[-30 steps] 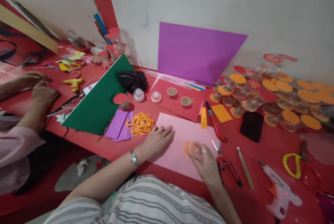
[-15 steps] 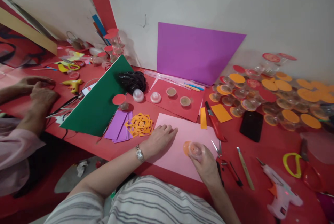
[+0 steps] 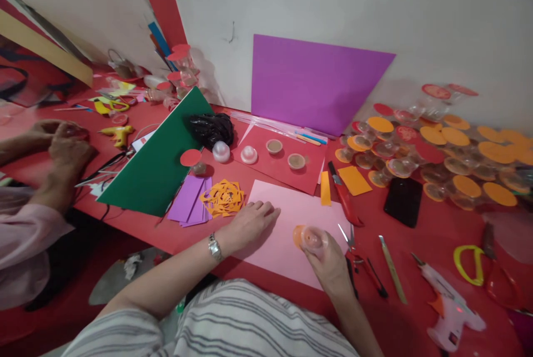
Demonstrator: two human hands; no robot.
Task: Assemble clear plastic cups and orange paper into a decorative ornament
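Resting palm-down on a pink sheet [image 3: 287, 201], my left hand [image 3: 251, 225] has its fingers stretched out and holds nothing. Over the sheet's right part, my right hand [image 3: 331, 265] is closed around a clear plastic cup piece [image 3: 314, 239] with an orange disc [image 3: 298, 235] at its far left side. Beside my left hand lie orange cut-out scraps [image 3: 222, 199] and purple paper strips [image 3: 189, 201]. Pliers with red handles [image 3: 360, 260] lie just right of my right hand.
Behind the sheet, two small brown-filled cups [image 3: 296, 161] sit on red card [image 3: 308, 179]. A glue gun [image 3: 452, 307], phone [image 3: 402, 201], red cutter [image 3: 347, 201] and several orange-topped cups [image 3: 466, 186] are at right. At left, a green board [image 3: 154, 168] stands before a co-worker's hands [image 3: 69, 143].
My left hand has slid slightly back to the left on the pink sheet. My right hand still holds the cup piece in nearly the same place. The view has shifted slightly.
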